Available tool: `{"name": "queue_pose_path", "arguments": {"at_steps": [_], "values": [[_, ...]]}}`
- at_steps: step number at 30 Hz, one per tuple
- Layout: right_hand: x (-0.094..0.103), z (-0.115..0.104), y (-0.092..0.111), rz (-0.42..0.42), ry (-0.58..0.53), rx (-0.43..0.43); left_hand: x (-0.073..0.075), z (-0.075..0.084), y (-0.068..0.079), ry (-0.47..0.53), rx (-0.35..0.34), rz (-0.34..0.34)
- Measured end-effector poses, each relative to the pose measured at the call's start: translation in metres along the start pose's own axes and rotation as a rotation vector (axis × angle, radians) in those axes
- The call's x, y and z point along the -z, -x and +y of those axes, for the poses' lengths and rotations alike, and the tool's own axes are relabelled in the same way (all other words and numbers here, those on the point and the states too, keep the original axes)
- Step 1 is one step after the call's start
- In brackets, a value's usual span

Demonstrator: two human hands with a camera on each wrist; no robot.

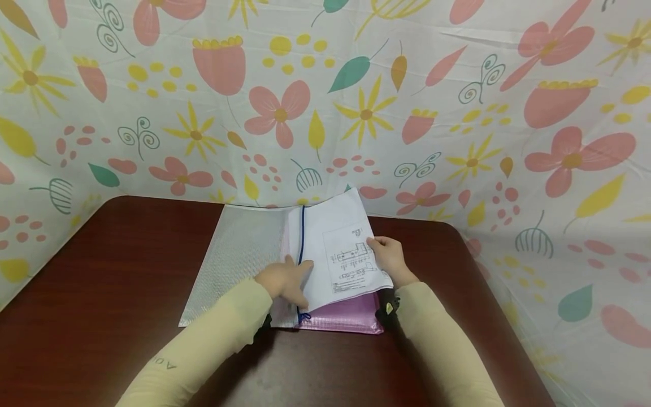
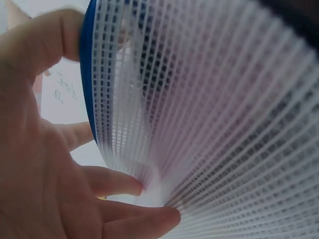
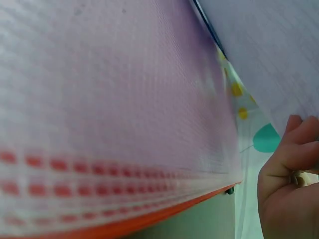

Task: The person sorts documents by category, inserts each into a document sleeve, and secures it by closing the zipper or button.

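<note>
A white printed sheet (image 1: 333,232) lies over a pink pouch (image 1: 343,317), right of the middle of the table's (image 1: 102,271) far edge; the right hand (image 1: 390,261) pinches the sheet's right edge between thumb and fingers. The left hand's (image 1: 283,281) fingers are spread at the blue zip (image 1: 302,232) of a pale mesh pouch (image 1: 239,249), some behind the zip edge and others against the mesh, just beside the sheet's left edge; whether they pinch I cannot tell
</note>
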State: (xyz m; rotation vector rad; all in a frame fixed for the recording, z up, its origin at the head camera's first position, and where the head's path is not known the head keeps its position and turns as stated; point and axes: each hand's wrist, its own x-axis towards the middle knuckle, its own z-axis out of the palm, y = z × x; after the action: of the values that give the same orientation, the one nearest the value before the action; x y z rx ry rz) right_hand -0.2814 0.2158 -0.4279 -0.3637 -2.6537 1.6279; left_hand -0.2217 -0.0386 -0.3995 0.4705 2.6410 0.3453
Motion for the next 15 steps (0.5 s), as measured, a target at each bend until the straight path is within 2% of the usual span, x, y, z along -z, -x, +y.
{"name": "queue_pose_path", "arguments": {"at_steps": [4, 11, 15], "values": [[-0.003, 0.002, 0.003, 0.012, -0.021, -0.022, 0.000, -0.006, -0.005, 0.046, -0.011, 0.020], [-0.011, -0.003, 0.015, 0.061, -0.061, -0.008, 0.006, -0.019, -0.014, 0.063, 0.010, 0.177], [-0.018, -0.004, 0.020, 0.078, -0.069, 0.021, 0.011, -0.022, -0.016, 0.119, 0.024, 0.227]]}}
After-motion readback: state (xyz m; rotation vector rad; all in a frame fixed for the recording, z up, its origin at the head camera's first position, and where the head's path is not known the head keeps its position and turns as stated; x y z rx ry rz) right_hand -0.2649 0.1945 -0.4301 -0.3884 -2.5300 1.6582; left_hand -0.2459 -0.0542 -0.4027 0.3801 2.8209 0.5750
